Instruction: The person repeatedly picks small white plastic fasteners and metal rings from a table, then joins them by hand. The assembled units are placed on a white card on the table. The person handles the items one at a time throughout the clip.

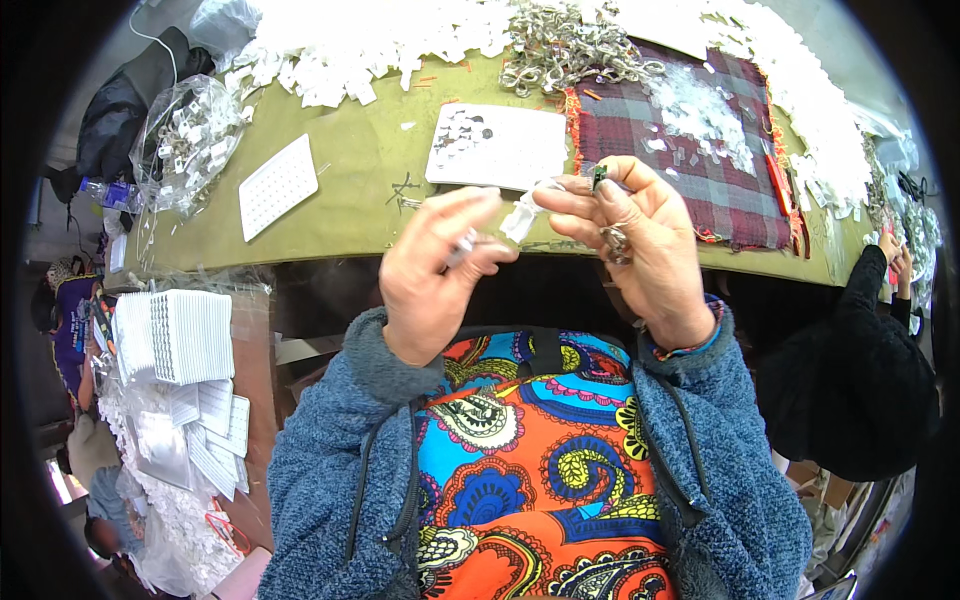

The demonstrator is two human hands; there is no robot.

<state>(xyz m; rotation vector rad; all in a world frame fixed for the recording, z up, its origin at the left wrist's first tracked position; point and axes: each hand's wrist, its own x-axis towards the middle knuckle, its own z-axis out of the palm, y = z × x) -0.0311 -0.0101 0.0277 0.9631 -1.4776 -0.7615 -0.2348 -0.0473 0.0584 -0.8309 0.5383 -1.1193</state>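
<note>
My right hand (pixel 648 245) pinches a small green-and-black part (pixel 600 177) between thumb and fingertips. Several small metal pieces (pixel 616 243) are tucked against its curled lower fingers. My left hand (pixel 435 272) is curled, its upper fingers smeared by motion. Something small and whitish (pixel 463 246) shows inside its fingers, too blurred to name. A little white translucent piece (pixel 519 219) appears between the hands, near my right fingertips; what bears it is unclear. Just beyond the hands, a white tray (pixel 540 145) on the table carries several small silver parts at its left side.
A second white tray (pixel 278 188) lies to the left on the green table (pixel 370 150). Tangled metal pieces (pixel 560 50) sit at the back. Clear bits and a red-handled tool (pixel 776 184) rest on plaid cloth (pixel 625 125). Stacked white trays (pixel 175 337) stand left; a co-worker's sleeve (pixel 866 280) shows right.
</note>
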